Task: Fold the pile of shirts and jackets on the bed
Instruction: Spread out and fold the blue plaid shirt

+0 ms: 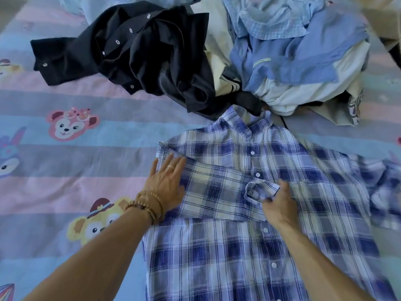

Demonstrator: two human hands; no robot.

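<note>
**Plaid shirt laid flat, one sleeve folded across**

Item 1: blue-and-white plaid cotton button-up shirt (256, 235), spread front-up on the near right part of the bed, collar toward the far side, white buttons down the placket. Its left-side sleeve (219, 187) is folded across the chest, cuff near the button line. The right-side portion of the shirt is blurred.

Item 2: left hand (167, 185), fingers straight and spread, pressing flat on the shirt's left shoulder edge at the sleeve fold. Grip fully open, holding nothing. Beaded wooden bracelets (147, 205) at the wrist, a ring on one finger.

Item 3: right hand (280, 205), fingers curled, pinching the sleeve cuff (260, 190) at mid-chest.

Item 4: unfolded pile at the far side: crumpled black snap-button jacket (138, 53) far left of centre; light blue shirts (288, 44) and cream garments heaped to its right, just beyond the plaid collar.

Item 5: pastel pink-and-blue striped bedsheet (71, 170) printed with cartoon bears.
</note>
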